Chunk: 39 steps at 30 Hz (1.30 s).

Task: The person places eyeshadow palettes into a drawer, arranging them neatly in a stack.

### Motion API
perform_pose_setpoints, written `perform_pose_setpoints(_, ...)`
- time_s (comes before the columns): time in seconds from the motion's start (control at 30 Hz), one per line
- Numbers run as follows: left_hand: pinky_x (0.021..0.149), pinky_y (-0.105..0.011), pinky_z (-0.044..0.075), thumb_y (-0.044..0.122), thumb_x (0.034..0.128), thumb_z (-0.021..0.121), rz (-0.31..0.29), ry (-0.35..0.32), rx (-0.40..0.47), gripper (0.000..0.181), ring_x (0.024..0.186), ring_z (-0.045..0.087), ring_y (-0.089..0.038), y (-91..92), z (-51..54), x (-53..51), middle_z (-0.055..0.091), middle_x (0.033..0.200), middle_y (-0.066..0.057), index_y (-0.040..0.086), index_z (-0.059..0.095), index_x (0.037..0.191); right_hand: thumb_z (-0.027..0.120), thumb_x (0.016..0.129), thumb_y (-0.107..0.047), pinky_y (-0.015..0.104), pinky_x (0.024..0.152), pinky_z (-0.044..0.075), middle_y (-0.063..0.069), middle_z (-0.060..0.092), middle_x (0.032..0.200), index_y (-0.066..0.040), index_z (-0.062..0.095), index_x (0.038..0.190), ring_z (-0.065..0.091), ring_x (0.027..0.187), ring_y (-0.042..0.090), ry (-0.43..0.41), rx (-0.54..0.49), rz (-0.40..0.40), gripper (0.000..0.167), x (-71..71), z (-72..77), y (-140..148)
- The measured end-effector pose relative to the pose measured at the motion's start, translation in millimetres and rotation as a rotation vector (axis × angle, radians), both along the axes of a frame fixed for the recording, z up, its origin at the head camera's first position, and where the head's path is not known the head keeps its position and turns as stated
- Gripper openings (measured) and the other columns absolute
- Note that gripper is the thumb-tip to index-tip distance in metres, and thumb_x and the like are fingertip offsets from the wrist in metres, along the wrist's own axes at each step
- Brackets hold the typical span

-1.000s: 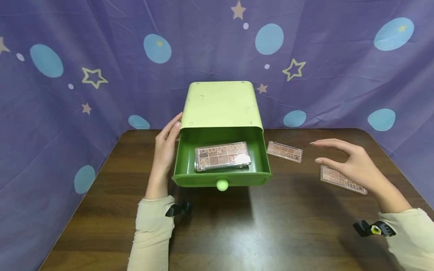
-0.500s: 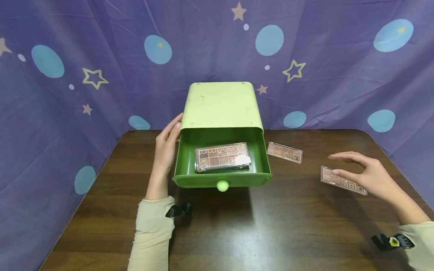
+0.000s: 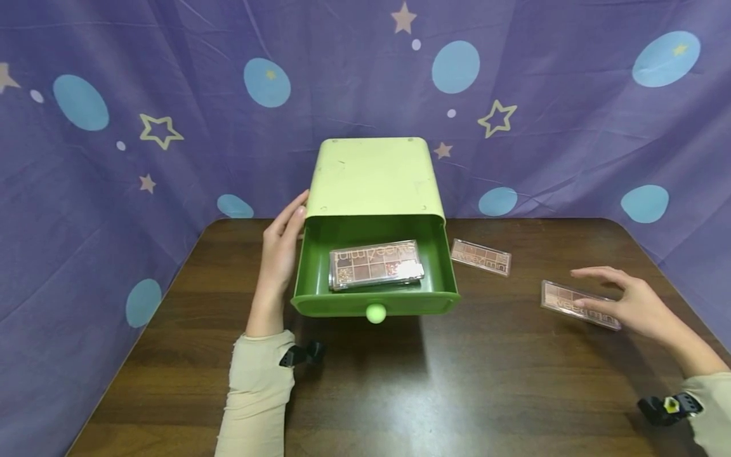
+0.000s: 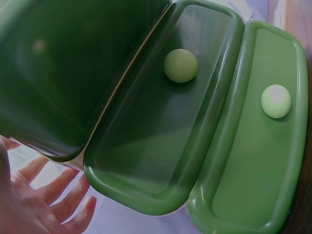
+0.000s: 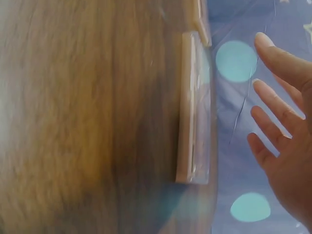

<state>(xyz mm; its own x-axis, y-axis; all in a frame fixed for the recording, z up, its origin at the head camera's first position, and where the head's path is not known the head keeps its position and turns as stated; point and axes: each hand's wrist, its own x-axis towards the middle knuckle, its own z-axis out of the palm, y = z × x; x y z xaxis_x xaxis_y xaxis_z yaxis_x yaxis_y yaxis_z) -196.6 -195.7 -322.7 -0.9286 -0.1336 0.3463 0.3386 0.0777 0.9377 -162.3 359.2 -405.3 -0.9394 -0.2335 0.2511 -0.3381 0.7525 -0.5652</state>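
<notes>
A pale green cabinet (image 3: 374, 178) stands at the table's middle with its top drawer (image 3: 331, 306) pulled out. Inside that drawer lies an eyeshadow palette (image 3: 365, 265) with a clear lid; its lower edge looks doubled, and whether another is beneath I cannot tell. My left hand (image 3: 278, 251) rests with extended fingers against the cabinet's left side. At the right, my right hand (image 3: 639, 304) hovers over a second eyeshadow palette (image 3: 559, 300), thumb and fingers spread apart. The right wrist view shows this palette (image 5: 192, 112) edge-on, apart from the fingers.
Another eyeshadow palette (image 3: 481, 258) lies flat just right of the cabinet. Two lower drawers with round knobs (image 4: 180, 66) are closed in the left wrist view. A purple curtain (image 3: 365, 76) hangs behind the brown wooden table (image 3: 485, 381).
My right hand has moved right and nearer to me, from the far side of the right palette to above it. The left hand, cabinet and palettes have stayed put.
</notes>
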Motion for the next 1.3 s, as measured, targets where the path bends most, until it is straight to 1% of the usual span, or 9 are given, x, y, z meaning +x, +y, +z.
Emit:
perform_pose_setpoints(0.17,0.079,-0.024,0.055,0.025,0.1052,0.049,0.0,-0.001,-0.002,0.04,0.095,0.062,-0.012,0.0,0.0,0.1,0.057,0.14,-0.006,0.012,0.055,0.143,0.084,0.08,-0.016,-0.001,0.081,0.027,-0.033,0.043,0.121,-0.009,0.062,0.129,0.032,0.107,-0.021,-0.032,0.032,0.002,0.055,-1.5,-7.8,10)
perform_pose_setpoints(0.33,0.079,-0.024,0.055,0.026,0.1052,0.049,-0.005,-0.003,0.002,0.04,0.096,0.062,-0.013,-0.2,-0.2,0.1,0.056,0.141,-0.006,0.012,0.054,0.143,0.086,0.078,-0.017,0.002,0.078,0.031,-0.023,0.042,0.123,-0.006,0.06,0.129,0.031,0.107,-0.018,-0.081,0.051,-0.003,0.058,-2.5,-14.0,17)
perform_pose_setpoints(0.53,0.081,-0.025,0.055,0.026,0.1052,0.049,-0.01,-0.004,0.004,0.041,0.1,0.062,-0.014,0.3,0.1,-0.3,0.056,0.141,-0.005,0.012,0.054,0.143,0.087,0.075,-0.014,0.011,0.075,0.036,-0.025,0.043,0.121,-0.005,0.061,0.128,0.033,0.107,-0.015,-0.094,0.04,0.029,0.06,-5.0,-22.4,25)
perform_pose_setpoints(0.6,0.081,-0.025,0.055,0.026,0.1053,0.049,-0.008,-0.005,-0.001,0.041,0.099,0.062,-0.014,-0.1,-0.1,-0.3,0.056,0.141,-0.005,0.012,0.054,0.143,0.088,0.074,-0.015,0.011,0.076,0.035,-0.02,0.046,0.121,-0.005,0.062,0.127,0.034,0.106,-0.014,-0.091,0.04,0.034,0.061,-6.4,-24.9,25)
perform_pose_setpoints(0.73,0.078,-0.024,0.055,0.027,0.1055,0.049,-0.003,-0.007,-0.007,0.041,0.096,0.062,-0.013,-0.6,-0.5,-0.1,0.056,0.141,-0.005,0.013,0.054,0.143,0.09,0.07,-0.014,0.008,0.078,0.031,0.0,0.054,0.118,-0.003,0.063,0.125,0.035,0.106,-0.014,-0.075,0.037,0.054,0.063,-9.9,-30.0,23)
perform_pose_setpoints(0.93,0.078,-0.024,0.055,0.026,0.1055,0.049,-0.009,-0.009,0.001,0.041,0.095,0.062,-0.012,-0.6,-0.5,0.0,0.056,0.141,-0.006,0.012,0.054,0.143,0.092,0.065,-0.013,0.019,0.075,0.034,0.018,0.059,0.11,0.004,0.061,0.121,0.037,0.098,-0.011,-0.058,0.062,0.07,0.066,-14.7,-35.7,18)
perform_pose_setpoints(1.03,0.078,-0.024,0.055,0.027,0.1055,0.049,-0.008,-0.012,0.002,0.041,0.095,0.063,-0.012,-0.6,-0.5,0.3,0.056,0.141,-0.006,0.013,0.054,0.143,0.093,0.063,-0.013,0.021,0.072,0.035,0.019,0.059,0.107,0.006,0.06,0.119,0.037,0.094,-0.009,-0.05,0.083,0.066,0.067,-17.0,-37.6,17)
perform_pose_setpoints(1.17,0.08,-0.025,0.055,0.026,0.1053,0.049,-0.007,-0.011,0.004,0.041,0.097,0.062,-0.013,-0.6,-0.5,0.4,0.056,0.141,-0.005,0.012,0.054,0.143,0.093,0.064,-0.014,0.021,0.071,0.037,0.019,0.06,0.106,0.004,0.063,0.116,0.039,0.092,-0.006,-0.048,0.109,0.051,0.063,-18.8,-37.9,16)
perform_pose_setpoints(1.3,0.083,-0.025,0.054,0.026,0.1054,0.049,-0.014,-0.002,0.007,0.041,0.102,0.061,-0.013,-0.4,-0.3,0.2,0.056,0.142,-0.005,0.011,0.054,0.143,0.093,0.065,-0.017,0.021,0.07,0.038,0.02,0.061,0.105,0.003,0.065,0.116,0.045,0.092,0.004,-0.063,0.134,0.031,0.061,-19.0,-36.0,13)
